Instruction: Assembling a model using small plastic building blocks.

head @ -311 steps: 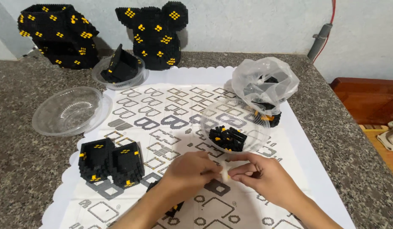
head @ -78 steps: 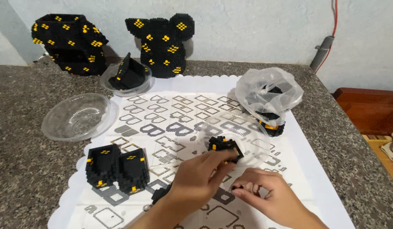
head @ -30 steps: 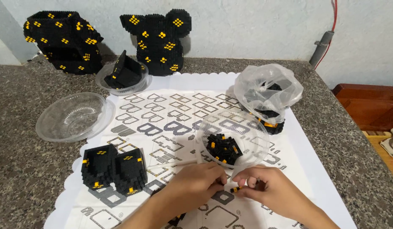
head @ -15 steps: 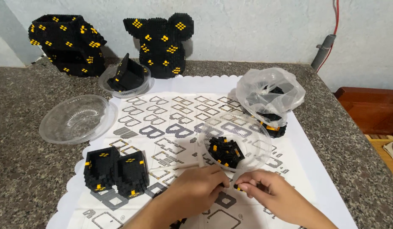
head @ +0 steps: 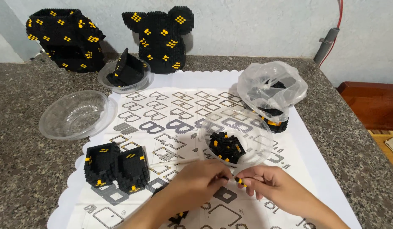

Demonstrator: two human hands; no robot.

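Covering the speckled granite counter, a white patterned sheet meets a pale wall.

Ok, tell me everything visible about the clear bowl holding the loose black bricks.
The clear bowl looks like thin, ribbed transparent plastic, round and shallow, sitting upright on the printed instruction sheet right of centre. A small heap of loose black bricks with a few yellow ones lies in its bottom. The sheet's pattern shows through its walls. Both hands work just in front of its near rim; contact can't be told.

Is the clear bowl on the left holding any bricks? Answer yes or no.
No, the clear bowl on the left shows only its bare ribbed bottom, with no bricks inside.
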